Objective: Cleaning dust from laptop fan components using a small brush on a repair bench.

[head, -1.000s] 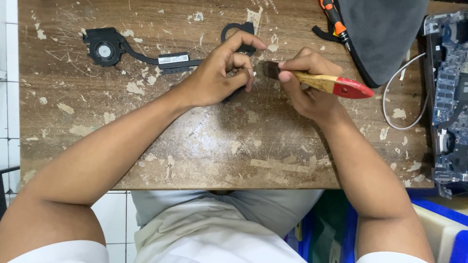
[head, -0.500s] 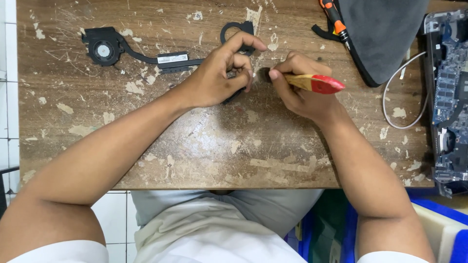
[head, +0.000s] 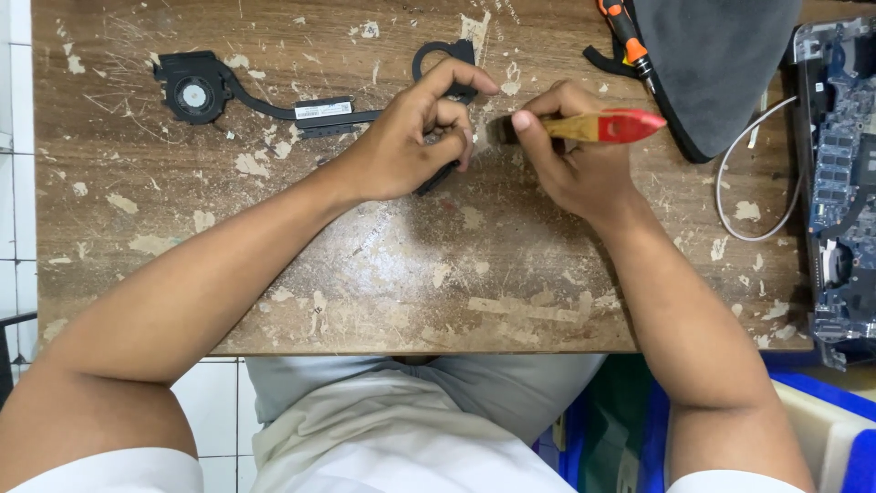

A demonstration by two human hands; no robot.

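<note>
My left hand (head: 415, 137) grips the near end of a black cooling assembly (head: 274, 105), a round fan joined by a flat heat pipe to a second fan housing under my fingers. My right hand (head: 570, 160) holds a small paintbrush (head: 602, 126) with a wooden handle and red tip. Its dark bristles point left at the part under my left fingers. Both hands rest on a worn wooden table (head: 392, 274) with flaking paint.
A grey cloth pouch (head: 721, 64) lies at the back right with an orange-handled screwdriver (head: 625, 36) beside it. An opened laptop circuit board (head: 839, 183) sits at the right edge, a white cable (head: 748, 183) looping from it. Blue and white bins (head: 821, 411) stand below right.
The brush handle swung from pointing down-right to nearly level, and the bristles moved a little along the part under my left fingers. My left hand kept its hold.
</note>
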